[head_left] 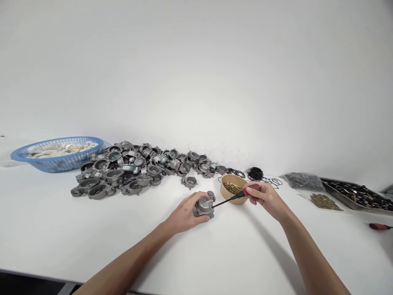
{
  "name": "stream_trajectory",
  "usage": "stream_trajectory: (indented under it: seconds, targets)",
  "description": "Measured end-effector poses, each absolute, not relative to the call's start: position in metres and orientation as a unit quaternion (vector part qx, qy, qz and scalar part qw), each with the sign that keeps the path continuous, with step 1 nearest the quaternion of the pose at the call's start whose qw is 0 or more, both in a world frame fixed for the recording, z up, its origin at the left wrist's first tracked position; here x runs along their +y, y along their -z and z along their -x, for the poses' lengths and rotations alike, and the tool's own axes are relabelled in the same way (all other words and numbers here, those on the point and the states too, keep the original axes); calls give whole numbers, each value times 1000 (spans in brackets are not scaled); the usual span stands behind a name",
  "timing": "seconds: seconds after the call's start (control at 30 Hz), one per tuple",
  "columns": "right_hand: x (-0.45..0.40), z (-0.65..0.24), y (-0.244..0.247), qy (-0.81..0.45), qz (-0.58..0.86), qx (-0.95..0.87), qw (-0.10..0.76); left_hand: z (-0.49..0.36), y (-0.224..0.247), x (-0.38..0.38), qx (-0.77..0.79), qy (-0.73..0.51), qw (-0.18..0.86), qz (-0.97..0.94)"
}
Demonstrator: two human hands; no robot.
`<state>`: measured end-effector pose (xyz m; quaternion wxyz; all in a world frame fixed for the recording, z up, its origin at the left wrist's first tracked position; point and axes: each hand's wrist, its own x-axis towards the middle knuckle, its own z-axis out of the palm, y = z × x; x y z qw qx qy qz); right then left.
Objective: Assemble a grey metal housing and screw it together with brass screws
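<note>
My left hand (186, 214) is wrapped round a grey cast-metal housing (204, 206) with a rounded top, held at the white table. In my right hand (264, 197) is a screwdriver (227, 200) with a red and black handle and a dark shaft. Its tip meets the right side of the housing; the screw head there is too small to make out. Just behind the screwdriver stands a tan round bowl (225, 192) with many small brass-coloured screws (232, 188) in it.
Grey metal cups (135, 168) lie heaped at back left, with one cup (189, 182) apart. Beyond is a blue basket (58, 164) of whitish parts. Black rings (255, 173), a bag (303, 181), brass screws (325, 202), a metal tray (353, 200) and another red-handled tool (379, 226) lie right.
</note>
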<state>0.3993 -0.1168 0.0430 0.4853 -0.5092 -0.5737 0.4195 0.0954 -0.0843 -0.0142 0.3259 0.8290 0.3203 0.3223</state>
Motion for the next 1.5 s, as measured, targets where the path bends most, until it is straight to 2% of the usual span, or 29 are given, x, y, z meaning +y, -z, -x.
stream_trajectory:
  seconds: [0.27, 0.43, 0.67, 0.9, 1.5]
  targets:
    - [-116, -407, -55, -353, 487, -656, 455, -92, 10, -87, 345, -297, 341, -823]
    - [-109, -397, -100, -326, 463, -708, 422, -92, 11, -86, 340, -303, 364, -812]
    - [-122, -361, -150, -172, 387, -809, 407, -94, 18, -83, 353, -325, 355, -802]
    - [-114, -337, -137, -147, 367, -861, 322, -96, 17, -81, 328, -325, 341, -819]
    - [-101, -335, -126, -187, 376, -851, 316, -97, 16, -79, 315, -320, 347, -823]
